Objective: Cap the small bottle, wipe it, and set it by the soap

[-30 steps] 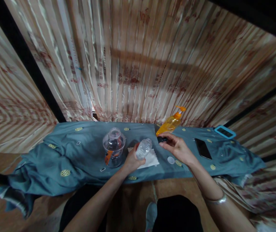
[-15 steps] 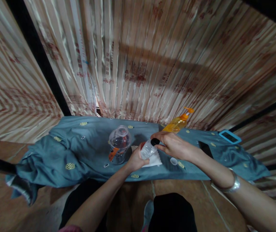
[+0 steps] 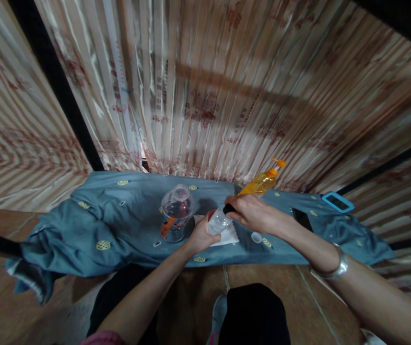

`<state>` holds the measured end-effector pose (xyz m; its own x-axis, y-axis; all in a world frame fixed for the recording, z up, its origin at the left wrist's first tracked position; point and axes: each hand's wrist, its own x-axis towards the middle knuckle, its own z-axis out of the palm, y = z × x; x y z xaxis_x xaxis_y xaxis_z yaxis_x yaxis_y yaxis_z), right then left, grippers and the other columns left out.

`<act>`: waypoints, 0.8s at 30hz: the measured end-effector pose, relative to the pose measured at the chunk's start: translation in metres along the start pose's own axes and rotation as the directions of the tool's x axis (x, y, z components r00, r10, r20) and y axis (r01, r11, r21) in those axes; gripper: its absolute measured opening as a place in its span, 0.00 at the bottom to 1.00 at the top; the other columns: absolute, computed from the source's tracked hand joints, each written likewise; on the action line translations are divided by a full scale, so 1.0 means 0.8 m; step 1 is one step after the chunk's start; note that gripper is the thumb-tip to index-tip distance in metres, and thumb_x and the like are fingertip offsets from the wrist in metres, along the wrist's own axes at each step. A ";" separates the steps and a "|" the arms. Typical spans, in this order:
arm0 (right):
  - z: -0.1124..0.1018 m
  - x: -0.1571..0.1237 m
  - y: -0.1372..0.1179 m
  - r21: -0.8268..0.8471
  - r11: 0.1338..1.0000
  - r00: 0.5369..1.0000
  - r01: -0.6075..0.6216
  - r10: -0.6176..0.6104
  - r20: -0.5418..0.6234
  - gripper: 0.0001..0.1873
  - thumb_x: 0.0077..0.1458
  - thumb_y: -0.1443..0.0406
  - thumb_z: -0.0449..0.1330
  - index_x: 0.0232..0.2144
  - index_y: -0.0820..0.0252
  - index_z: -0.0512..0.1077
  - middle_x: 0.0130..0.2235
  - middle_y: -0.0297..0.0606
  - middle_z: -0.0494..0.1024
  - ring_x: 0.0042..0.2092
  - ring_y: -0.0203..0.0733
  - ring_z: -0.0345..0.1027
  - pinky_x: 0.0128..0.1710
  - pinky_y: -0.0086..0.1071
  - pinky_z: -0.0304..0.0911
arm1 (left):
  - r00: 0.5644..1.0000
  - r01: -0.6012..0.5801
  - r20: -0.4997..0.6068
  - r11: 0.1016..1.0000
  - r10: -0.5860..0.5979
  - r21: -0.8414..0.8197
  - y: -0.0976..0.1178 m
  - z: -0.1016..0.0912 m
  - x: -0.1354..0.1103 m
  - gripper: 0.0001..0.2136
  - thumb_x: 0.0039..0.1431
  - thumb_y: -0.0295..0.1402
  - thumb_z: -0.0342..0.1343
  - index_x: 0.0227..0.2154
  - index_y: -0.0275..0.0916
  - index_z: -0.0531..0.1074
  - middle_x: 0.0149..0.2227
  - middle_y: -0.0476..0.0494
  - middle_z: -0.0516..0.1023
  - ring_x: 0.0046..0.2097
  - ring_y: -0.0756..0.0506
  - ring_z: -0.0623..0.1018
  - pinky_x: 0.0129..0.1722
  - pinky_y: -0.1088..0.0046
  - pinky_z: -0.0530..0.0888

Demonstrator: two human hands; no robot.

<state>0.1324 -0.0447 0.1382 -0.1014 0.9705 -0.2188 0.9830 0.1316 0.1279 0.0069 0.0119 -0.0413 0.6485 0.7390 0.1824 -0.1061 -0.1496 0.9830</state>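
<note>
My left hand is closed around a small clear plastic bottle, holding it tilted over a white napkin. Fingers of my right hand are pinched on a small black cap at the bottle's mouth. Both hands hover just above a table covered with a blue-grey cloth. A clear lidded jar with an orange tag stands just left of my left hand.
An orange pump bottle leans at the back of the table. A black phone and a blue-framed device lie to the right. A small white lid rests near the napkin. Striped curtains hang behind.
My right hand carried the black cap from near the orange bottle over to the clear bottle's mouth and now presses it there. The left hand kept hold of the bottle.
</note>
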 end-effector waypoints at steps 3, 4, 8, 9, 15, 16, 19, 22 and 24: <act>-0.004 0.004 -0.005 -0.053 0.997 0.998 -0.053 0.055 0.031 0.14 0.62 0.58 0.57 0.44 0.62 0.71 0.34 0.34 0.75 0.37 0.38 0.72 0.39 0.36 0.69 | 1.000 0.005 0.009 1.000 -0.005 -0.001 0.001 0.000 0.000 0.29 0.39 0.20 0.60 0.50 0.37 0.69 0.41 0.48 0.78 0.41 0.44 0.77 0.44 0.70 0.73; -0.006 0.005 -0.007 -0.065 0.996 0.997 -0.062 0.065 0.041 0.15 0.63 0.56 0.57 0.44 0.63 0.71 0.34 0.35 0.76 0.37 0.38 0.72 0.39 0.36 0.69 | 1.000 0.012 0.007 1.000 -0.012 0.004 0.001 0.000 0.000 0.30 0.38 0.20 0.60 0.50 0.37 0.68 0.41 0.48 0.78 0.40 0.45 0.77 0.44 0.70 0.73; -0.016 0.004 -0.016 -0.092 0.990 0.992 -0.105 0.111 0.061 0.18 0.64 0.53 0.54 0.41 0.63 0.72 0.36 0.37 0.76 0.39 0.38 0.73 0.42 0.38 0.69 | 0.999 0.038 -0.015 0.998 -0.037 0.040 -0.002 0.001 0.001 0.31 0.38 0.21 0.61 0.51 0.35 0.67 0.40 0.48 0.78 0.38 0.46 0.76 0.41 0.73 0.73; -0.016 0.004 -0.019 -0.095 0.988 0.990 -0.121 0.127 0.058 0.19 0.64 0.53 0.54 0.41 0.64 0.72 0.36 0.37 0.77 0.39 0.38 0.73 0.42 0.39 0.69 | 0.999 0.036 -0.017 0.998 -0.035 0.046 -0.003 0.002 0.001 0.31 0.38 0.21 0.61 0.51 0.35 0.67 0.40 0.48 0.78 0.38 0.46 0.75 0.41 0.73 0.72; -0.006 0.002 -0.022 -0.016 0.981 0.981 -0.193 0.193 0.011 0.21 0.64 0.51 0.53 0.42 0.64 0.72 0.37 0.39 0.77 0.42 0.42 0.74 0.47 0.44 0.69 | 0.999 0.028 -0.034 0.996 -0.025 0.088 -0.010 0.002 0.001 0.30 0.39 0.21 0.61 0.50 0.37 0.68 0.40 0.48 0.78 0.38 0.46 0.76 0.41 0.73 0.72; -0.004 0.000 -0.018 0.028 0.981 0.982 -0.191 0.191 -0.001 0.22 0.64 0.50 0.52 0.44 0.64 0.72 0.37 0.39 0.77 0.42 0.42 0.74 0.46 0.44 0.69 | 0.999 0.023 -0.031 0.996 -0.020 0.092 -0.011 0.001 0.002 0.30 0.39 0.21 0.61 0.51 0.36 0.68 0.40 0.48 0.78 0.38 0.46 0.76 0.41 0.73 0.72; 0.004 -0.008 -0.001 0.212 0.966 0.986 -0.146 0.159 -0.044 0.28 0.64 0.48 0.51 0.54 0.63 0.67 0.38 0.38 0.77 0.42 0.41 0.74 0.45 0.42 0.69 | 1.000 -0.007 -0.016 0.996 0.009 0.085 -0.015 -0.001 0.003 0.32 0.39 0.21 0.61 0.53 0.36 0.67 0.42 0.47 0.78 0.40 0.45 0.76 0.43 0.71 0.73; 0.012 -0.014 0.017 0.378 0.922 0.988 -0.082 0.126 -0.092 0.30 0.64 0.50 0.53 0.60 0.62 0.62 0.42 0.38 0.78 0.43 0.39 0.73 0.45 0.39 0.68 | 1.000 -0.023 -0.014 0.996 0.024 0.087 -0.017 -0.003 0.006 0.31 0.40 0.21 0.61 0.53 0.35 0.67 0.43 0.46 0.79 0.41 0.45 0.77 0.44 0.70 0.73; 0.018 -0.013 0.023 0.437 0.898 0.988 -0.052 0.110 -0.108 0.27 0.63 0.52 0.56 0.58 0.62 0.64 0.43 0.39 0.78 0.42 0.39 0.73 0.45 0.38 0.68 | 1.000 -0.022 -0.019 0.995 0.024 0.098 -0.018 -0.003 0.007 0.31 0.39 0.21 0.61 0.52 0.35 0.67 0.42 0.47 0.79 0.40 0.45 0.77 0.43 0.70 0.73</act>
<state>0.1539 -0.0553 0.1289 -0.0086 0.9952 -0.0979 0.9548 -0.0209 -0.2965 0.0100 0.0196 -0.0542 0.6313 0.7477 0.2060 -0.0456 -0.2293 0.9723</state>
